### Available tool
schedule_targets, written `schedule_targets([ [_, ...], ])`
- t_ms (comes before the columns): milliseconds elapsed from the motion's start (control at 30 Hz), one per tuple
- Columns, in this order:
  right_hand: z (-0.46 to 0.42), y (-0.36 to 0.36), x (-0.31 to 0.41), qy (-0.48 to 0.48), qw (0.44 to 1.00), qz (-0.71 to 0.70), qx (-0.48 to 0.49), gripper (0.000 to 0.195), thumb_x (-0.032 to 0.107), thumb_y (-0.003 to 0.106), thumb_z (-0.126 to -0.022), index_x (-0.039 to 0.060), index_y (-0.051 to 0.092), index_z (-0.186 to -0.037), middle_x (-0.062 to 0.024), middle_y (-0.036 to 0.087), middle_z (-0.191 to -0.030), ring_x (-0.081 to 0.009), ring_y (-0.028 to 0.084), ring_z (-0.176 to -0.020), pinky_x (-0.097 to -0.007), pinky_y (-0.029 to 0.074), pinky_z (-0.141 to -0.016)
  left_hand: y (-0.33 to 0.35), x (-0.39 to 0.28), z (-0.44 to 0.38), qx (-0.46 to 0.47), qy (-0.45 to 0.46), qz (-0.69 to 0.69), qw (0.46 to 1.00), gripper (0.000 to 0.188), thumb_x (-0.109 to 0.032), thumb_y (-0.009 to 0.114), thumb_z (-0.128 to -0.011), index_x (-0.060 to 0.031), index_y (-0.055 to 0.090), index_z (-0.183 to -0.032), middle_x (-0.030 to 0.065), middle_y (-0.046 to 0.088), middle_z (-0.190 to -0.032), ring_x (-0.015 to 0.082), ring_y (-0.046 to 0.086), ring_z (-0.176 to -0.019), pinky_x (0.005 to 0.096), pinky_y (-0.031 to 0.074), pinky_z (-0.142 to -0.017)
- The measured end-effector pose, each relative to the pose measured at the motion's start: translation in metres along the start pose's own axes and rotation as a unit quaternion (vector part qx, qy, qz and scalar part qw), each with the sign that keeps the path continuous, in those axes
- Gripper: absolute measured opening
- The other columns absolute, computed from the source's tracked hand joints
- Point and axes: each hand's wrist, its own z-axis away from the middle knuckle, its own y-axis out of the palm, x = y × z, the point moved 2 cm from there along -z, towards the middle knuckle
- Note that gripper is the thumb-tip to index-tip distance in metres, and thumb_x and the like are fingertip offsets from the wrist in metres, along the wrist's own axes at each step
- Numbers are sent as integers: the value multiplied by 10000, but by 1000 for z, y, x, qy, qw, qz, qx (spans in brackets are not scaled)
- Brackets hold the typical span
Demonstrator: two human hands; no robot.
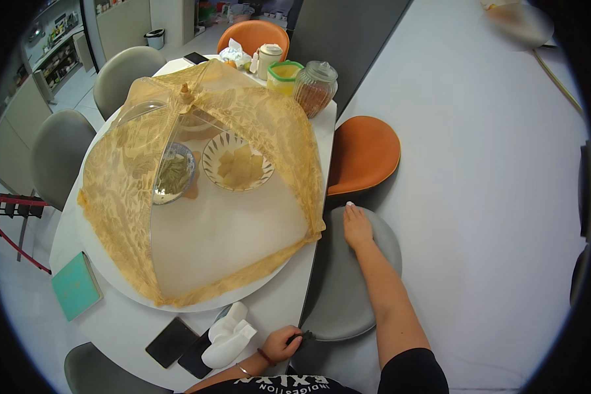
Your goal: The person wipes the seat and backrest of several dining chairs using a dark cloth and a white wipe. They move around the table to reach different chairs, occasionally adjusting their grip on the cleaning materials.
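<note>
My right hand (358, 227) lies palm down on the grey padded chair (340, 280) at the table's right side, fingers together. A small white bit shows at its fingertips; whether it is something held there is hidden. Down by the table's near right edge, my left hand (279, 345) is closed around a small black object (299, 338) with a jagged end, too small to name. A beaded bracelet and a metal bangle circle that wrist. Left of it, a white moulded object (229, 337) rests on the white table (123, 330), over a dark flat item (193, 358).
A yellow lace food cover (256, 108) stands over a patterned bowl (239, 161) and a dish of greens (173, 175). A black phone-like slab (172, 342) and a teal notebook (77, 286) lie nearby. A glass jar (316, 88) stands behind. An orange chair (367, 155) adjoins.
</note>
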Motion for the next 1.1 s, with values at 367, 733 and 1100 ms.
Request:
schedule_targets([
  [367, 113, 4, 107, -128, 853, -51, 504, 366, 186, 520, -821, 37, 632, -1136, -152, 615, -1168, -293, 571, -1098, -421, 393, -989, 2, -5, -1, -4, 21, -26, 999, 138, -142, 570, -853, -18, 600, -909, 121, 599, -799, 264, 586, -710, 330, 469, -646],
  [733, 222, -112, 154, -25, 890, -317, 327, 285, 168, 476, -847, 115, 647, -1069, -147, 632, -1098, -357, 598, -977, -425, 459, -896, -2, 3, -2, -5, 9, 11, 1000, 164, -161, 548, -878, -15, 608, -921, 117, 619, -763, 197, 573, -668, 320, 462, -620],
  [1100, 288, -144, 111, 210, 964, -164, 10, 313, 105, 457, -887, 34, 603, -1154, -130, 588, -1209, -268, 526, -1151, -462, 345, -1025, -34, -34, 111, 27, -173, 157, 972, 177, -183, 540, -921, -25, 596, -978, 2, 582, -775, 86, 508, -702, 243, 430, -624],
])
